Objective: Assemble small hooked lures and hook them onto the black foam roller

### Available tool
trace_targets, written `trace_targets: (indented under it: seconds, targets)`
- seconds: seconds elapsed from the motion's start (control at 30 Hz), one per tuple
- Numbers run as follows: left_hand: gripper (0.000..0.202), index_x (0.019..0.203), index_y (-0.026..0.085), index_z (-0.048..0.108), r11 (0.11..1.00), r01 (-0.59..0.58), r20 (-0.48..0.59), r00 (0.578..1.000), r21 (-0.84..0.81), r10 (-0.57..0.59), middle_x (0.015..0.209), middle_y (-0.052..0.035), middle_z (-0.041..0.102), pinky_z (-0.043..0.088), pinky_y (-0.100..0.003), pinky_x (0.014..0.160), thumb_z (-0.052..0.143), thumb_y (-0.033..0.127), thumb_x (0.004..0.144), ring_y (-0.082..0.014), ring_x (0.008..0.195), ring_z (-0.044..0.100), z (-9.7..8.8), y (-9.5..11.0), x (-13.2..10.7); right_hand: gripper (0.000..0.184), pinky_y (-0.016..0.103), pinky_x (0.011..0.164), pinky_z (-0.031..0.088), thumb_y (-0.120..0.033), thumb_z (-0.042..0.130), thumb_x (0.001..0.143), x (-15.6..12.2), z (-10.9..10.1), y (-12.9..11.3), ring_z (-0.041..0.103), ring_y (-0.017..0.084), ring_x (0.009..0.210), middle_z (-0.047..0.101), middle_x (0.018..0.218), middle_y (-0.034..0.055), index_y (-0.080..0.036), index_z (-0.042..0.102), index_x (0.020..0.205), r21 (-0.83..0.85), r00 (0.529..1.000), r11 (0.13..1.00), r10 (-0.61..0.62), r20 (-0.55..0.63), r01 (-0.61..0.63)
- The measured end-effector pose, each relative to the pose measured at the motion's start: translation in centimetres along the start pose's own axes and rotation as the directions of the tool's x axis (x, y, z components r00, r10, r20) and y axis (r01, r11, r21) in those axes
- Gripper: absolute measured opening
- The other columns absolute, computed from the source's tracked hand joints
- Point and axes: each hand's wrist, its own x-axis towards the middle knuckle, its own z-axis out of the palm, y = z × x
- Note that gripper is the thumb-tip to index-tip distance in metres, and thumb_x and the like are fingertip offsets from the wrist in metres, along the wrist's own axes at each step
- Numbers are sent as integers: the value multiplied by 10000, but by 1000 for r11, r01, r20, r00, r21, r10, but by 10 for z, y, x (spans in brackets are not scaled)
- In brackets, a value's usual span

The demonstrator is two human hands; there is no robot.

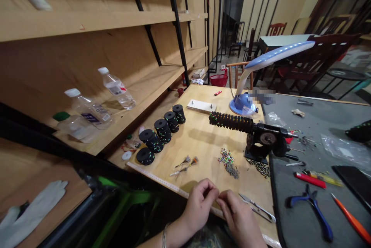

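Fingertips (213, 193) of the left hand (198, 203) and right hand (240, 217) come close together at the near edge of the wooden tabletop (199, 135), pinched narrow; whatever may sit between them is too small for us to make out, so we cannot tell which way it points. Just right of the right hand we see a slim silver tool (258, 206) lying flat, its long axis running from far left to near right. Beyond the hands we find loose, glossy multicoloured beads (225, 158) beside dull grey bits (232, 171), with wispy bristled bundles (184, 160) to their left and brass-coloured cylinders (262, 169) to their right. Farther off, a ribbed black roll (232, 121) flecked with orange and green stretches leftward from a dark, bulky device (265, 139). On the left we have matte black spools (164, 132), round with central holes, in a row running from near left to far right. At the far side lie a flat white bar (199, 105) and a smooth blue lamp (242, 103). To the right, on a grey mat (284, 116), we see blue-handled pliers (314, 203); clear plastic bottles (118, 90) occupy the wooden shelf (158, 77) at left.
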Motion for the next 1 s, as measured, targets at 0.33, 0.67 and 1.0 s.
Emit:
trace_targets:
  seconds: [0.33, 0.67, 1.0]
  targets:
    - [68, 882, 194, 632, 630, -337, 102, 920, 700, 379, 858, -68, 663, 367, -390, 825, 593, 213, 830, -265, 917, 541, -41, 30, 20, 279, 246, 518, 410, -358, 383, 969, 3, -3, 5, 605, 170, 511, 618, 599, 13, -229, 522, 765, -59, 996, 998, -31, 83, 36]
    - [286, 856, 147, 602, 230, -180, 99, 941, 956, 324, 728, -118, 644, 341, -422, 776, 402, -43, 777, -276, 829, 507, -55, 5, 69, 259, 239, 536, 438, -360, 447, 942, -4, -10, 4, 597, 169, 531, 625, 613, 15, -225, 562, 753, 14, 1000, 1000, -24, -4, 24]
    - [154, 983, 183, 552, 816, -278, 134, 961, 507, 244, 961, -80, 626, 454, -380, 846, 480, 125, 860, -217, 948, 570, -37, 31, 53, 430, 210, 432, 354, -614, 593, 798, 0, -10, 5, 457, 118, 428, 496, 480, -49, -189, 577, 732, 594, 925, 755, 377, -45, -279]
